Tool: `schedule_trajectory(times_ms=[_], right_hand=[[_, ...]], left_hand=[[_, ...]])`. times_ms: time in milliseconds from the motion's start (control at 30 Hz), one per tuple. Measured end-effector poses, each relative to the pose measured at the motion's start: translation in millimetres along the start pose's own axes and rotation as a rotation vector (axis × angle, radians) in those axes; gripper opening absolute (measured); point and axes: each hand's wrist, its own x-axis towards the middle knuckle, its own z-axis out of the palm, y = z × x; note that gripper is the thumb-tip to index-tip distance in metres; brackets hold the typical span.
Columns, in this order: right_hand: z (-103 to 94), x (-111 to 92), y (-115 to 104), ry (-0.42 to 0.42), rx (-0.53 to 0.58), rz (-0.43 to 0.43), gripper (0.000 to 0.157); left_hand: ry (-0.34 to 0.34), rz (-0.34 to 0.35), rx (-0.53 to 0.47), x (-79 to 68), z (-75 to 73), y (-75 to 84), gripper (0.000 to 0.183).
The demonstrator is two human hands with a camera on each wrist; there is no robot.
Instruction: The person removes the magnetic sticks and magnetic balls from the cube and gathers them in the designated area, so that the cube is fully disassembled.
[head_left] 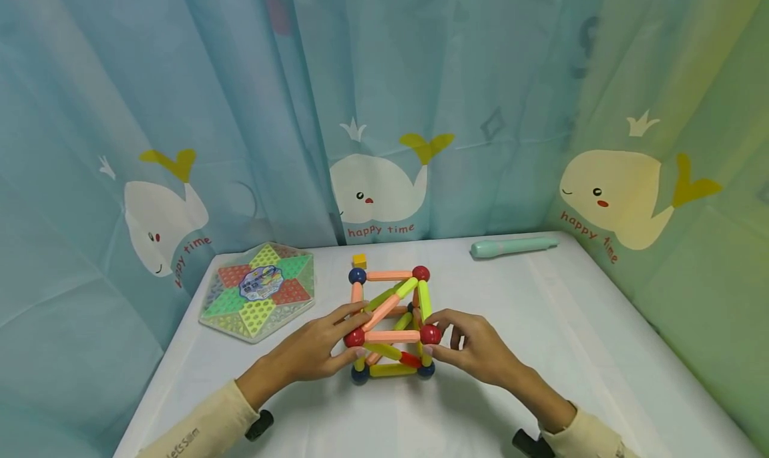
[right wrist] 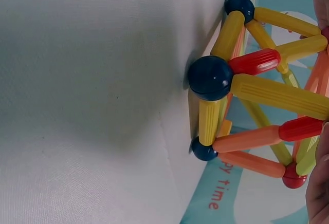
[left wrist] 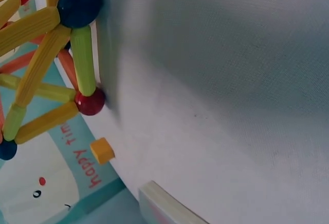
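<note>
A cube-shaped frame of magnetic rods and balls [head_left: 392,336] stands on the table between both hands. Its rods are orange, yellow, lime and red, some running diagonally across the faces. My left hand [head_left: 318,344] holds the near upper left corner, thumb and fingers about a red ball [head_left: 355,337]. At the near upper right corner, another red ball [head_left: 430,334] is pinched by my right hand [head_left: 477,348]. Dark blue balls [right wrist: 209,77] form the bottom corners, resting on the tabletop in the right wrist view. The left wrist view shows the frame's side [left wrist: 28,31] but no hand.
A hexagonal star-patterned game board [head_left: 219,314] lies at the back left. Behind the frame sits a small yellow cube [head_left: 359,261]. A mint-green, pen-like stick [head_left: 513,246] lies near the back right edge. Curtains [head_left: 504,111] with whale prints enclose the white table [head_left: 541,324].
</note>
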Motion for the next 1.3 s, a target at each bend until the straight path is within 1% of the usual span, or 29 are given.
schedule_trajectory(times_ms=[100, 200, 300, 367, 500, 567, 667, 867, 1100, 1300], right_hand=[[1.3, -0.1, 1.4, 0.004, 0.000, -0.023, 0.029], [1.2, -0.4, 1.7, -0.001, 0.000, -0.028, 0.030], [0.4, -0.2, 1.6, -0.018, 0.011, -0.017, 0.031], [-0.3, 0.1, 1.2, -0.035, 0.020, -0.008, 0.032], [-0.6, 1.4, 0.2, -0.051, 0.015, 0.008, 0.034], [0.1, 2.2, -0.5, -0.047, -0.003, 0.015, 0.038], [2.2, 4.1, -1.7, -0.032, -0.036, 0.026, 0.040], [5.0, 6.2, -1.5, -0.008, -0.051, 0.001, 0.029], [7.7, 6.5, -0.8, -0.007, -0.043, -0.031, 0.027], [10.7, 6.9, -1.4, -0.001, -0.041, -0.056, 0.024]], left_hand=[[0.005, -0.027, -0.012, -1.1, -0.2, 1.3, 0.058], [-0.008, -0.088, -0.018, -1.7, -0.6, 3.7, 0.062], [-0.024, -0.153, 0.008, -1.9, -0.7, 5.7, 0.064], [-0.025, -0.174, 0.032, -2.2, -0.3, 6.4, 0.064], [-0.017, -0.155, 0.084, -2.8, 0.6, 6.1, 0.063], [-0.022, -0.144, 0.086, -2.9, 0.8, 5.6, 0.061], [-0.043, -0.145, 0.068, -3.1, 1.3, 4.4, 0.061], [-0.058, -0.147, 0.053, -2.9, 1.8, 3.0, 0.062], [-0.090, -0.167, 0.027, -1.7, -1.0, 4.3, 0.061], [-0.100, -0.185, 0.012, -2.2, -1.3, 4.2, 0.063]])
